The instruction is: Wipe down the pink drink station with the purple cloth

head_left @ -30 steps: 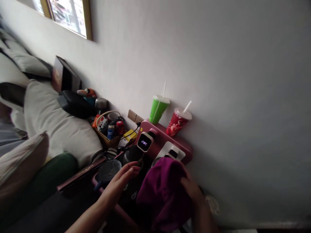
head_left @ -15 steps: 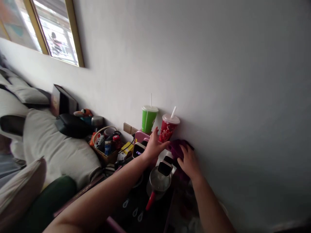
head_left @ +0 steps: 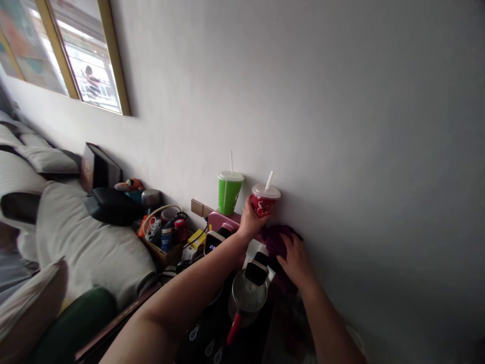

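My left hand [head_left: 254,221] is closed around the lower part of a red paper cup [head_left: 264,205] with a white lid and straw. Beside it stands a green paper cup [head_left: 229,194], also lidded with a straw, on a pink surface [head_left: 215,221] against the wall. A dark purple cloth [head_left: 276,241] is bunched under the fingers of my right hand [head_left: 297,255], which are curled over it. Between my forearms sits a see-through pot [head_left: 248,292] with a red handle, close to a device with a dark square screen [head_left: 256,273].
Left of my left forearm is another square-screened device [head_left: 214,243]. A basket [head_left: 166,253] of jars and cables stands farther left, near a yellow box [head_left: 197,237]. A grey sofa cushion [head_left: 94,232] fills the left side, with framed pictures [head_left: 113,55] above.
My left hand has gone from open beside the red cup to wrapped around it. My right hand stays at the purple cloth. The view has shifted slightly.
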Action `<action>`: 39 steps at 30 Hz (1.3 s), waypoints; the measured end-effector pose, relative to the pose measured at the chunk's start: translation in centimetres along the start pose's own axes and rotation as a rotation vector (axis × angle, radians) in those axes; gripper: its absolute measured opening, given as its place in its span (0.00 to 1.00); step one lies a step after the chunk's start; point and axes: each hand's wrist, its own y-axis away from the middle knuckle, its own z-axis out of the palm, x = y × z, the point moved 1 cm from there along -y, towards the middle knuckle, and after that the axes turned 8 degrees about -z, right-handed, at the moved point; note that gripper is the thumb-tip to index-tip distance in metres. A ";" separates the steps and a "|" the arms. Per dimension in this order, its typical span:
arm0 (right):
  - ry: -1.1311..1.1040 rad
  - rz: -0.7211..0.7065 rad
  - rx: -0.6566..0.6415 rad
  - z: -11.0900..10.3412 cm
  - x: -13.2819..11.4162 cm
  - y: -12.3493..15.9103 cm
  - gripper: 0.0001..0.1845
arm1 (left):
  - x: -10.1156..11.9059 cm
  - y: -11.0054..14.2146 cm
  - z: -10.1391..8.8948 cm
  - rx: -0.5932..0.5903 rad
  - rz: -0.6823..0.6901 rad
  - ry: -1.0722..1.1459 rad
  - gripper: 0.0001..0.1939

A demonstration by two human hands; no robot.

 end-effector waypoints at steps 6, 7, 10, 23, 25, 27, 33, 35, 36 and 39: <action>0.036 -0.011 -0.076 -1.9 -0.7 -0.9 0.37 | 4.1 3.8 -1.9 -0.054 -0.003 0.024 0.41; 0.053 -0.022 -0.114 -2.4 -1.1 -1.4 0.37 | 4.7 4.8 -2.4 -0.079 -0.028 0.025 0.40; 0.112 -0.060 -0.243 -3.5 -2.5 -3.5 0.36 | 6.0 8.1 -4.1 -0.133 -0.116 0.035 0.38; 0.055 -0.150 -0.382 -2.2 -7.1 -10.4 0.31 | 5.4 17.1 -8.4 -0.172 -0.304 0.054 0.48; 0.023 -0.168 -0.352 -3.5 -6.5 -9.7 0.37 | 5.2 18.2 -8.3 -0.199 -0.306 0.032 0.48; -0.101 -0.191 -0.260 -5.7 -5.1 -7.8 0.40 | 5.1 19.0 -8.0 -0.232 -0.308 0.011 0.48; -0.845 -0.239 -0.223 -15.4 -0.3 2.0 0.48 | 5.6 20.0 -4.9 -0.273 -0.165 -0.100 0.48; -0.823 -0.243 -0.236 -18.2 -0.3 4.5 0.58 | 5.7 20.1 -2.6 -0.305 -0.123 -0.149 0.49; -0.779 -0.230 -0.211 -19.3 -0.4 5.5 0.61 | 5.8 20.3 -1.4 -0.325 -0.101 -0.167 0.49; -0.669 -0.165 -0.131 -21.4 -0.8 7.9 0.61 | 6.2 21.4 2.1 -0.384 -0.006 -0.194 0.49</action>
